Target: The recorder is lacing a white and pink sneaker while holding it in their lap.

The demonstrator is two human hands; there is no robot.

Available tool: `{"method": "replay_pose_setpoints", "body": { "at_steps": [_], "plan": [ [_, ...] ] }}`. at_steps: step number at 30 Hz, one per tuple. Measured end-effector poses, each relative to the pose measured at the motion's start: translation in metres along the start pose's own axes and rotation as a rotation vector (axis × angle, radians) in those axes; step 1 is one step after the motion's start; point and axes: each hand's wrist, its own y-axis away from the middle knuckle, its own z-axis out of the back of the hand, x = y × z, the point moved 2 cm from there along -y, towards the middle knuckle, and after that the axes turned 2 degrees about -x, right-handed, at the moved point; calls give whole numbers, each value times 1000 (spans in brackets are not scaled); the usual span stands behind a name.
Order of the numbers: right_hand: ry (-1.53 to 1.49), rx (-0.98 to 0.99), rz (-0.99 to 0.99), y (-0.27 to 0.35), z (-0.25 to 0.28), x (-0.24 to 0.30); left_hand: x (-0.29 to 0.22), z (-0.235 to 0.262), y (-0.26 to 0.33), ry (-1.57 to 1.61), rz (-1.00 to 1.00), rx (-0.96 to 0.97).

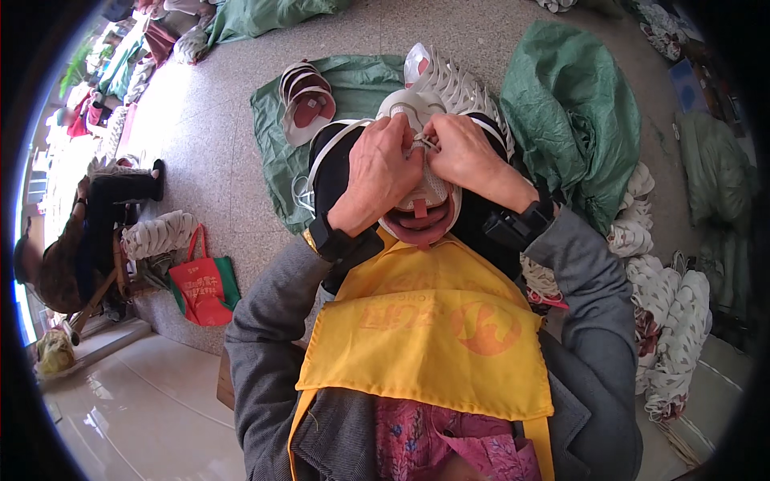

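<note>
A white shoe upper [429,192] with a pink lining lies across my dark-trousered lap, its opening toward me and its toe pointing away. Over its tongue, my left hand [378,172] is closed, fingers bent against the lacing. My right hand [467,151] pinches the pale shoelace [423,142] close to the left fingertips. Part of the lacing is hidden under the fingers. Loose white lace ends [302,192] hang beside my left knee. Both wrists carry black straps with small devices.
A small stack of white uppers [309,108] sits on green sheeting [269,132] ahead left. A row of uppers [465,88] stands just beyond my right hand, beside a bulky green sack [569,112]. Bundled uppers [678,345] lie right. A red bag [204,284] and another person [72,248] are left.
</note>
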Motion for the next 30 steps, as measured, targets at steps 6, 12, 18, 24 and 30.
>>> {"method": "replay_pose_setpoints", "body": {
  "at_steps": [6,12,18,24,30],
  "plan": [
    [-56,-80,47,5,5,3,-4,-4,-6,-75,-8,77],
    [-260,45,-127,-1,12,-5,-8,-5,-3,-129,-45,85],
    [-314,48,-168,1,4,-13,-8,-6,-3,-204,-157,52],
    [-412,95,-219,2,6,-11,-9,-6,-1,-286,-258,41],
    [-470,78,-272,3,9,-15,-12,-9,0,-414,-301,112]
  ]
}}
